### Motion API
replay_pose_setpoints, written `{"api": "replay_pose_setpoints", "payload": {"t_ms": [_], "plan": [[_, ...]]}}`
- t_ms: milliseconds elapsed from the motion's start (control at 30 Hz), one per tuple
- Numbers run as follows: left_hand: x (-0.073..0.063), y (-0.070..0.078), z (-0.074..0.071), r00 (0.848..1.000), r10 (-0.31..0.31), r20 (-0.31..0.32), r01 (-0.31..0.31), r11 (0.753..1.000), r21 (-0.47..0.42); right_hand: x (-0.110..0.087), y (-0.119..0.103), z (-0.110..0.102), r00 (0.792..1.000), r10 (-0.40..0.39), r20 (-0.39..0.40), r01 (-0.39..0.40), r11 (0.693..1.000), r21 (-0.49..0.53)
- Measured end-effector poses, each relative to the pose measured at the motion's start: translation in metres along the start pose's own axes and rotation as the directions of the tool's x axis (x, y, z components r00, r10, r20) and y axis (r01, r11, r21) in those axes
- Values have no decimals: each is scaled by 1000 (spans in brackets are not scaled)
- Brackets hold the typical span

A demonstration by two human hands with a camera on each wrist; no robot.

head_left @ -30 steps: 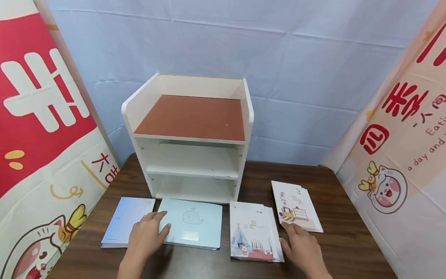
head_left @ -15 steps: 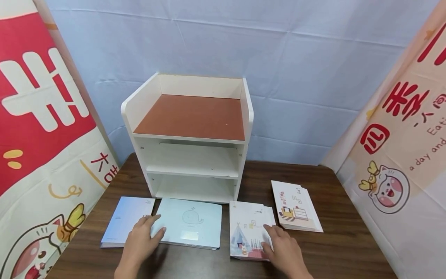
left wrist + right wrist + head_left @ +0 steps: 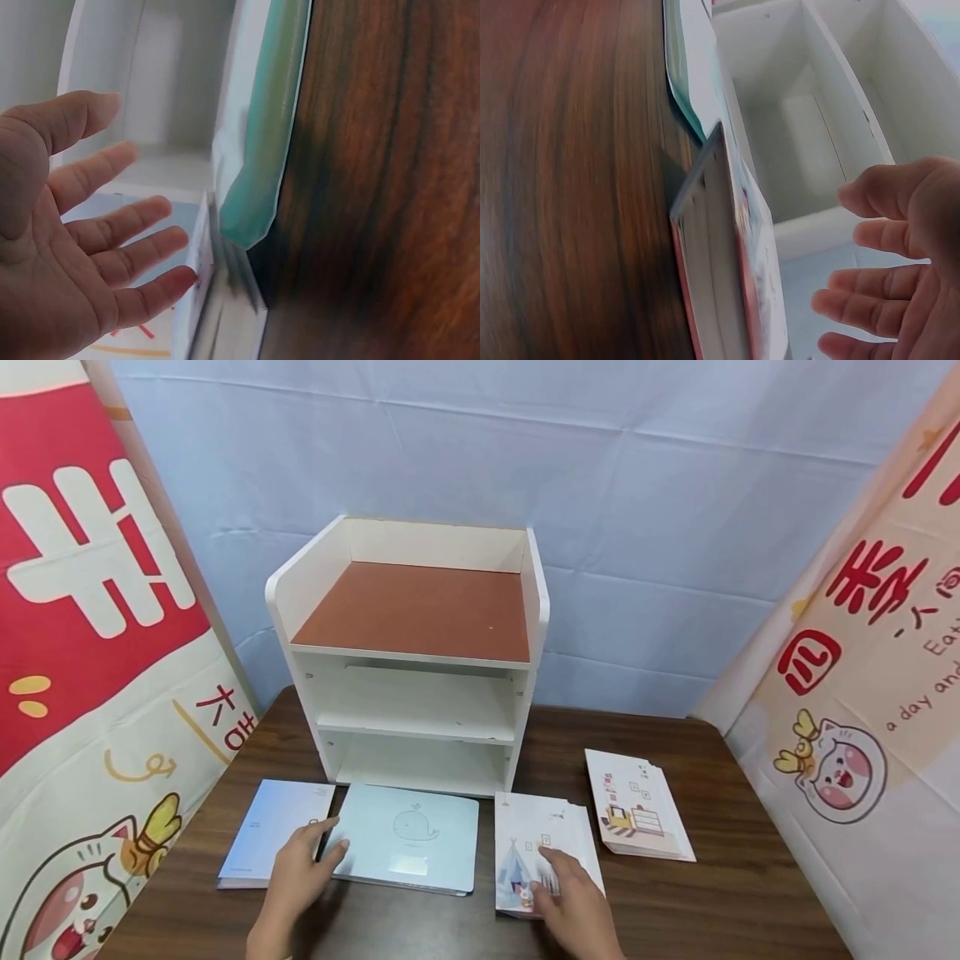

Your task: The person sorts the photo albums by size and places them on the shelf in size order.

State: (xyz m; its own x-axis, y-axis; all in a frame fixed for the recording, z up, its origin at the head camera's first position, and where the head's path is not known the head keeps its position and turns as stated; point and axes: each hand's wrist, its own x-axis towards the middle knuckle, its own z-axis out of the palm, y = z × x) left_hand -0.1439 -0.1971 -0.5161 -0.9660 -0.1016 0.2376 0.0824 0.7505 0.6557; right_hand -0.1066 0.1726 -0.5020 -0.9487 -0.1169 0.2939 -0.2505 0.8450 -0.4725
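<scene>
My left hand (image 3: 295, 871) hovers, fingers spread and relaxed, over the gap between a blue gradient book (image 3: 262, 827) and a pale mint album (image 3: 442, 843) with a whale drawing. In the left wrist view its fingers hold nothing, and the mint album's edge (image 3: 262, 150) lies beyond them. My right hand (image 3: 573, 902) is over a white book (image 3: 517, 818) with a tent picture, hiding part of its lower right. The right wrist view shows its fingers loosely bent with nothing in them, beside the book's page edges (image 3: 712, 262).
Behind the books stands a white shelf unit (image 3: 416, 735) with a brown top panel (image 3: 420, 610). Another white book (image 3: 637, 806), with a yellow vehicle picture, lies at the right of the dark wooden table (image 3: 735, 877). Printed cloths (image 3: 825, 735) hang at both sides.
My right hand has moved left, from the gap beside the vehicle book to over the tent book. My left hand has drawn slightly left, off the mint album. The books have stayed in place.
</scene>
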Motion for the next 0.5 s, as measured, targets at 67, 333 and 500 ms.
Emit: {"api": "replay_pose_setpoints", "payload": {"t_ms": [67, 333, 500], "plan": [[1, 0, 1, 1000, -16, 7, 16, 1000, -15, 1, -4, 4, 1000, -6, -12, 6, 1000, 27], [2, 0, 1, 996, -75, 38, 77, 996, -52, 9, -19, 17, 1000, -8, 17, 6, 989, 146], [4, 2, 2, 996, -82, 48, 84, 995, -59, 15, -24, 24, 998, -63, 30, 57, 982, 179]]}}
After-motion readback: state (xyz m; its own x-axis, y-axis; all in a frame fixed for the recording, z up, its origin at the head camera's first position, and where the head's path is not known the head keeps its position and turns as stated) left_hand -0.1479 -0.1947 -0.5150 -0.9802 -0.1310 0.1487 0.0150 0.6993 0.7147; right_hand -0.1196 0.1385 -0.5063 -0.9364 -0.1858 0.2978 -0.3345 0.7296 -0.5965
